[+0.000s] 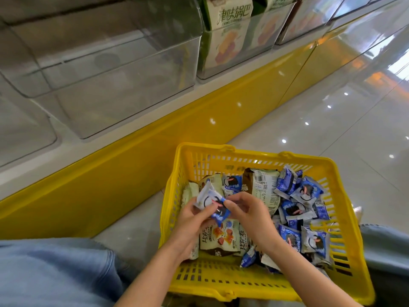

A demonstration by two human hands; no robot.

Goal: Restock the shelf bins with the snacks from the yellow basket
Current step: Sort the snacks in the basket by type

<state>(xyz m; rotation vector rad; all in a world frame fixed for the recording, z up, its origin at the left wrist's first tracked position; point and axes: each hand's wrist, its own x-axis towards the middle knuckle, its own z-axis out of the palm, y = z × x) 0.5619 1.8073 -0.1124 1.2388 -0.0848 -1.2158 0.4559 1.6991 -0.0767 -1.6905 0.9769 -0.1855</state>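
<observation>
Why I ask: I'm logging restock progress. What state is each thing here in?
yellow basket: holds many loose snack packets, not yet emptied.
held packets: lifted above the basket's contents, between both hands.
left hand: grips the held packets from below.
right hand: pinches the blue packet's edge.
large clear bin: looks empty.
neighbouring bin: stocked with upright green cartons.

A shop aisle: clear shelf bins (pixel 110 69), boxed snacks (pixel 228 29), yellow basket (pixel 221 282) of snack packets (pixel 263 185), glossy tiled floor (pixel 332 120).
</observation>
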